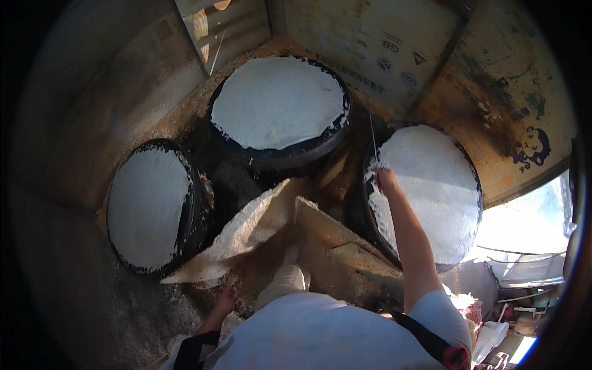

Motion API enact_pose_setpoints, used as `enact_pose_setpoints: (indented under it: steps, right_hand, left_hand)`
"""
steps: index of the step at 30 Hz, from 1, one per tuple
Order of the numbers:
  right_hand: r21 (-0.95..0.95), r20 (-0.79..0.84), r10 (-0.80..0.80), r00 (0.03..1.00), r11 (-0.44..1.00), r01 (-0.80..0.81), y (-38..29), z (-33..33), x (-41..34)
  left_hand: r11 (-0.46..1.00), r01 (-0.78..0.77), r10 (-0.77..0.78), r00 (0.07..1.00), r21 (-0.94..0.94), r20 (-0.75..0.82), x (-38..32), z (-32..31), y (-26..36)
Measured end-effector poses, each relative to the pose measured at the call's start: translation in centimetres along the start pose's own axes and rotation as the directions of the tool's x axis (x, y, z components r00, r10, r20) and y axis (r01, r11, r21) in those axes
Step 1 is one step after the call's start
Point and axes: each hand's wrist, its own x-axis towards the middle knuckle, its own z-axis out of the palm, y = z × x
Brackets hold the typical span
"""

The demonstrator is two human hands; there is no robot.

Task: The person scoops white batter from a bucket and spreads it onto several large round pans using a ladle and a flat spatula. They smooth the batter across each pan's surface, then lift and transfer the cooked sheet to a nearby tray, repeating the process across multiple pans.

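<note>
My right hand [383, 179] is closed around the handle end of a long, thin metal tool [373, 138], perhaps a knife or a rod. The hand is over the left rim of a round black tub [363, 203] on the right. White material [434, 185] fills this tub to the brim, with a ragged edge beneath my hand and forearm. My left hand [226, 299] hangs low beside my body, apart from the tubs. Its fingers look curled, and anything inside them is too small to make out.
Another white-topped black tub [282, 159] stands at the back centre, and one more [194, 222] at the left. Two rough-edged boards [245, 226] [333, 226] meet in a V before me. Printed panels [370, 51] wall the space. Clutter [490, 330] lies at lower right.
</note>
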Motion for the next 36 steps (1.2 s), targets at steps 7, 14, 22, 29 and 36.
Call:
enact_pose_setpoints:
  steps: [7, 14, 22, 29, 36]
  right_hand:
    - [0.290, 0.096, 0.129, 0.987, 0.945, -0.152, -9.2, 7.8, 10.8]
    - [0.473, 0.160, 0.175, 0.971, 0.850, -0.232, -6.5, 8.2, 4.8]
    - [0.377, 0.129, 0.152, 0.980, 0.906, -0.191, -0.8, 9.7, -7.7]
    - [0.050, 0.087, 0.221, 0.971, 0.973, -0.226, 4.0, 10.6, -21.5]
    - [-0.232, -0.506, 0.282, 0.815, 0.865, -0.444, 10.6, 4.4, -30.8]
  left_hand:
    - [0.978, 0.133, -0.122, 0.990, 0.162, -0.076, -1.4, -4.8, 2.4]
    - [0.934, 0.235, -0.264, 0.961, 0.269, 0.080, 0.3, -4.9, 2.5]
    - [0.977, 0.160, -0.179, 0.975, 0.144, 0.135, 3.5, -4.6, 4.5]
    - [0.961, 0.028, -0.083, 0.978, 0.274, 0.190, 8.2, -4.8, 9.2]
    - [0.946, -0.155, 0.061, 0.947, 0.283, 0.315, 15.2, -2.6, 16.7]
